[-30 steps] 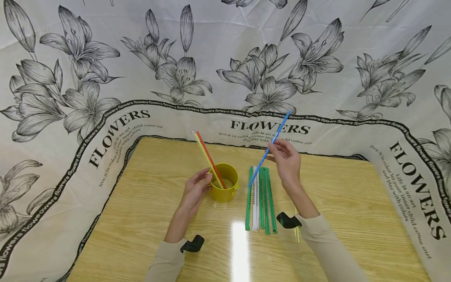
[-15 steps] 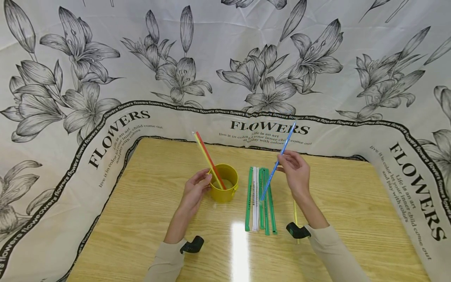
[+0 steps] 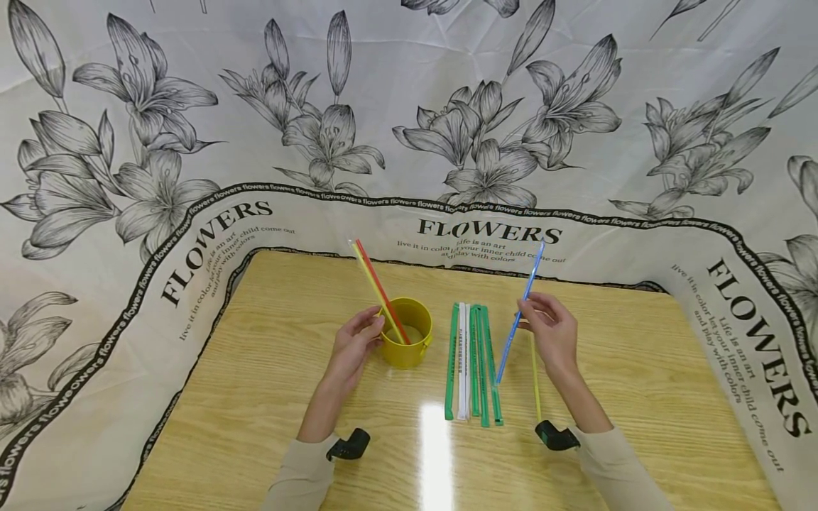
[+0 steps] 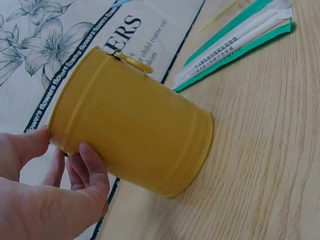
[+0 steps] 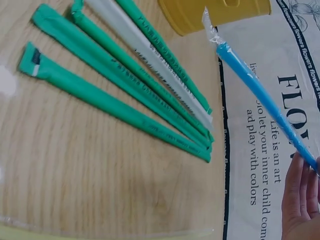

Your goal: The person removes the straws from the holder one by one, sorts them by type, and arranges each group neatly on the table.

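Observation:
My left hand holds the rim of a yellow metal bucket, which stands on the table. A red straw and a yellow straw lean together out of that bucket toward the back left. In my right hand a blue straw in clear wrapping is pinched, held tilted above the table. Between the hands lie several wrapped straws side by side: green straws and a white straw. Another yellow straw lies on the table, partly behind the right hand and wrist.
A wooden table carries everything. White cloth with black flower prints and lettering hangs around its back and sides. Black wrist mounts sit on both sleeves. A bright light reflection shows on the table in front.
My right hand has carried the blue straw right and toward me, from over the left green straw to the right end of the row. The left hand and bucket stay put.

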Action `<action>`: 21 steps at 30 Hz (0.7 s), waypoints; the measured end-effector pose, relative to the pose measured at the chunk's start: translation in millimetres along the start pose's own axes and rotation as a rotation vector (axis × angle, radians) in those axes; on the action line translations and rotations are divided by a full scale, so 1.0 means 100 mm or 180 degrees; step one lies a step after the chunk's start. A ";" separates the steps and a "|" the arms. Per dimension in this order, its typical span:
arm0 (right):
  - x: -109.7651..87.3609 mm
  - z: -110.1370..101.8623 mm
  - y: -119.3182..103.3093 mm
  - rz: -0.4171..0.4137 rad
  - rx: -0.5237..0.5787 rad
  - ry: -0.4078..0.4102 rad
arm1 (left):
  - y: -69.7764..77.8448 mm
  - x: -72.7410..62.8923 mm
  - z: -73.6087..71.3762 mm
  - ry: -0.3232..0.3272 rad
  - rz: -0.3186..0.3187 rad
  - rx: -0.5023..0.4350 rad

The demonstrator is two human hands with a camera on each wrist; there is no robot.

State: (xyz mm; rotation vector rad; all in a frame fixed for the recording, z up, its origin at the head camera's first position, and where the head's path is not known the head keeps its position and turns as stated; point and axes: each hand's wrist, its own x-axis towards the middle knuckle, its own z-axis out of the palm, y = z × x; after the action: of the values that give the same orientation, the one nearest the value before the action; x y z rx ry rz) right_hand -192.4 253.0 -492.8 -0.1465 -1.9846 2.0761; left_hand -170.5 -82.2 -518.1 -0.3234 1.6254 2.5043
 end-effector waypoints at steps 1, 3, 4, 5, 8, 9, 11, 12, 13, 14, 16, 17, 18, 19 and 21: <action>-0.01 -0.02 0.01 0.0013 -0.0026 0.0002 | 0.00 0.00 0.00 -0.0001 0.0006 0.0007; -0.02 -0.06 0.03 0.0039 -0.0067 0.0008 | -0.01 0.01 -0.01 -0.0008 0.0016 0.0011; -0.03 -0.09 0.04 0.0053 -0.0087 0.0011 | -0.01 0.01 -0.01 -0.0007 0.0015 0.0008; -0.04 -0.11 0.05 0.0072 -0.0113 0.0017 | -0.01 0.02 -0.01 -0.0009 0.0017 0.0015; -0.06 -0.17 0.07 0.0113 -0.0205 0.0019 | -0.02 0.02 -0.01 -0.0012 0.0007 -0.0007; -0.07 -0.19 0.08 0.0129 -0.0247 0.0023 | -0.02 0.01 -0.01 -0.0015 0.0008 -0.0006; -0.08 -0.22 0.10 0.0162 -0.0349 0.0034 | -0.02 0.01 -0.01 -0.0018 0.0009 -0.0022; -0.09 -0.24 0.11 0.0184 -0.0386 0.0036 | -0.02 0.01 -0.01 -0.0017 0.0013 -0.0027; -0.10 -0.26 0.12 0.0207 -0.0435 0.0038 | -0.02 0.01 -0.01 -0.0016 0.0016 -0.0028; -0.10 -0.29 0.14 0.0234 -0.0477 0.0040 | -0.02 0.01 -0.01 -0.0012 0.0022 -0.0025; -0.12 -0.33 0.17 0.0274 -0.0575 0.0045 | -0.02 0.02 -0.01 -0.0002 0.0027 -0.0022; -0.13 -0.35 0.18 0.0295 -0.0610 0.0046 | -0.02 0.02 -0.01 0.0003 0.0031 -0.0015; -0.13 -0.37 0.19 0.0316 -0.0631 0.0047 | -0.02 0.02 -0.01 0.0008 0.0033 -0.0018; -0.14 -0.39 0.20 0.0323 -0.0680 0.0051 | -0.02 0.02 -0.01 0.0008 0.0034 -0.0021; -0.16 -0.43 0.21 0.0337 -0.0777 0.0042 | -0.01 0.02 -0.01 0.0005 0.0032 -0.0029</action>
State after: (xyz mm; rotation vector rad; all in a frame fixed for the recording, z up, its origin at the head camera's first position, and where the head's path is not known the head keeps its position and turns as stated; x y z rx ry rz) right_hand -168.3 290.0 -518.1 -0.3177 -2.2619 1.8789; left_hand -172.4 -82.6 -520.3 -0.3192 1.6208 2.5199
